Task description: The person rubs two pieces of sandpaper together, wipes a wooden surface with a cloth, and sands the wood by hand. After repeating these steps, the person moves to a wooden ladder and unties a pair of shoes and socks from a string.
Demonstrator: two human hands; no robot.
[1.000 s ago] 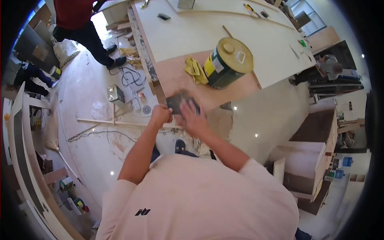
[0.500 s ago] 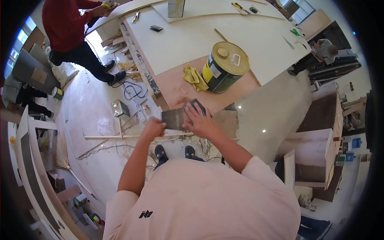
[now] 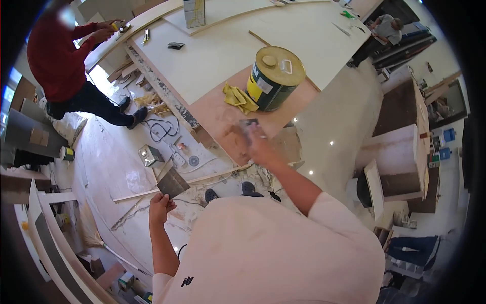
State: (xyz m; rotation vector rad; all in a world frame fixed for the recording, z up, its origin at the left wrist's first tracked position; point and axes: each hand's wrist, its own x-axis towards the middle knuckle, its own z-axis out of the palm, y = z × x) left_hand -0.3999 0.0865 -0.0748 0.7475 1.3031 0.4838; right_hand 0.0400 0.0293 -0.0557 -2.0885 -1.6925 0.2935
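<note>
A thin dark rectangular sheet [image 3: 172,183] is pinched by one corner in my left hand [image 3: 161,206], low over the floor beside my body. My right hand [image 3: 257,143], smeared by motion, is at the near corner of the pinkish-brown board [image 3: 205,110]. Its fingers are on a small dark block [image 3: 248,123]. Beyond it a yellow cloth [image 3: 238,99] lies against a large green and yellow can [image 3: 276,78] with a gold lid.
A person in red [image 3: 61,61] works at the table's left edge; another person [image 3: 387,30] is at the far right. A metal tin [image 3: 150,155] and cables stand on the floor. A black packet [image 3: 175,45] lies on the white panel [image 3: 212,61].
My hands have parted: the left has drawn the dark sheet down and left, while the right has moved onto the board with the dark block. The view has shifted.
</note>
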